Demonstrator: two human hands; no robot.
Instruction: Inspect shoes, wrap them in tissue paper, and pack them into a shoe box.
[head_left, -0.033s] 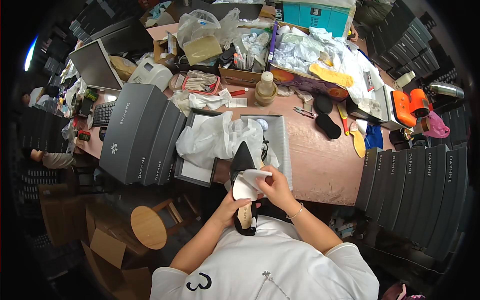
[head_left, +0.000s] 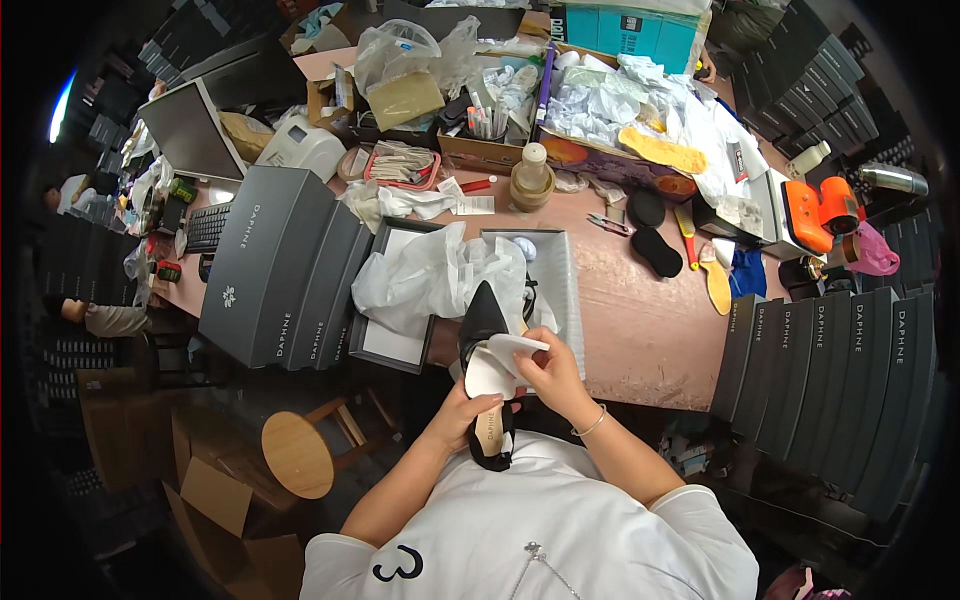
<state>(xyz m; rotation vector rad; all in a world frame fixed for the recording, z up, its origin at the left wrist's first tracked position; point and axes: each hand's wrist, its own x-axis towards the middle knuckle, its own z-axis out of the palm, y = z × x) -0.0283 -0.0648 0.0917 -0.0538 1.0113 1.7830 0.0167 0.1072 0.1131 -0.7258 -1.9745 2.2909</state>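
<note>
Head view: the desk (head_left: 640, 345) from above, the work held in front of the shirt (head_left: 600, 520).
Shoe (head_left: 484, 315): black, pointed, off the desk, its toe pointing away from the body.
Pad (head_left: 489, 378): white, over the shoe's opening, one flap lifted.
Left hand (head_left: 462, 413): grip wrapped around the shoe's side, thumb by the pad's lower edge.
Right hand (head_left: 553, 378): grip pinching the lifted flap between thumb and fingers.
Progress: the shoe is out and the pad is at it — judging by the raised flap, handling the pad looks unfinished; the shoe is not yet boxed.
Left tray (head_left: 398, 343): pale-bottomed, with tissue (head_left: 425, 280) spilling across it.
Right tray (head_left: 562, 300): white-lined; a black strap (head_left: 530, 298) shows at its left, perhaps the second shoe's — I cannot tell.
Patterned carton (head_left: 585, 160): heaped with crumpled paper (head_left: 600, 100).
Red basket (head_left: 436, 175): full of small pale strips (head_left: 402, 162).
Brown carton (head_left: 480, 154): markers (head_left: 487, 122) and oddments.
Grey boxes (head_left: 275, 265): shut, stacked at both sides; contents hidden.
</note>
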